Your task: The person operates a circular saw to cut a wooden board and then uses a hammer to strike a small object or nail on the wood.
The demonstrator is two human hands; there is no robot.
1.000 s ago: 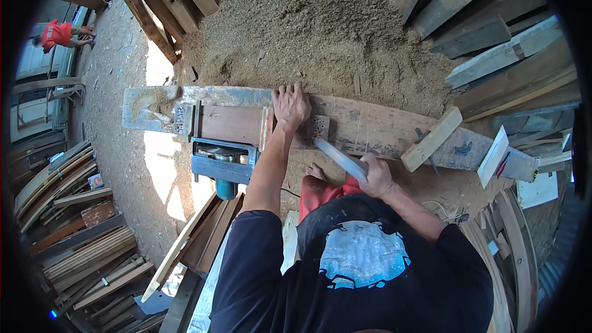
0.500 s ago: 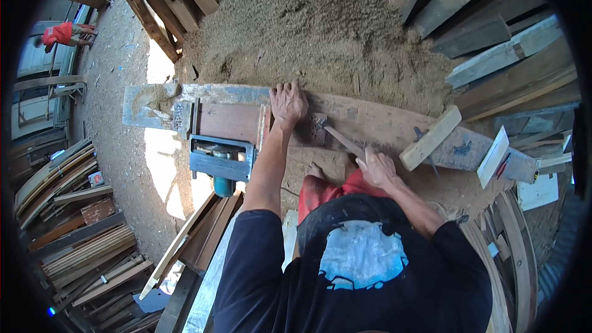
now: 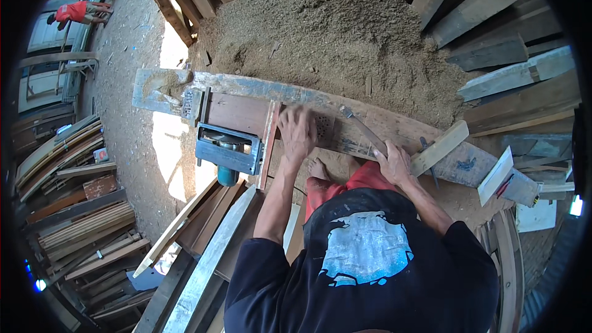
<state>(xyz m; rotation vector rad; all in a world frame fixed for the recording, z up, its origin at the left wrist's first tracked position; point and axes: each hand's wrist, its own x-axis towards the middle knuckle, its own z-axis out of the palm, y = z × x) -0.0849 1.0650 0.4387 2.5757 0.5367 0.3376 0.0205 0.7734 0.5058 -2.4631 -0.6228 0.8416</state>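
Observation:
My right hand is closed round the handle of a hammer. The hammer's head points to the far left, over a long plank bench. To its left is my left hand, its fingers smeared by motion, beside a thin upright reddish wood strip. I cannot tell whether those fingers touch or hold anything. Between the left hand and the hammer, a dark block with small holes lies on the bench. A power tool with a blue-grey base plate and a teal housing sits left of the strip, against a brown board.
Sawdust is heaped beyond the bench. A short wooden piece and a pale upright board stand across its right end. Timber leans at the far right; stacked boards fill the left. Another person bends at the far left.
The hammer's head has come away from the holed block, up and to the right. My left hand has drawn nearer to me, off the bench's far edge. The whole view has shifted slightly.

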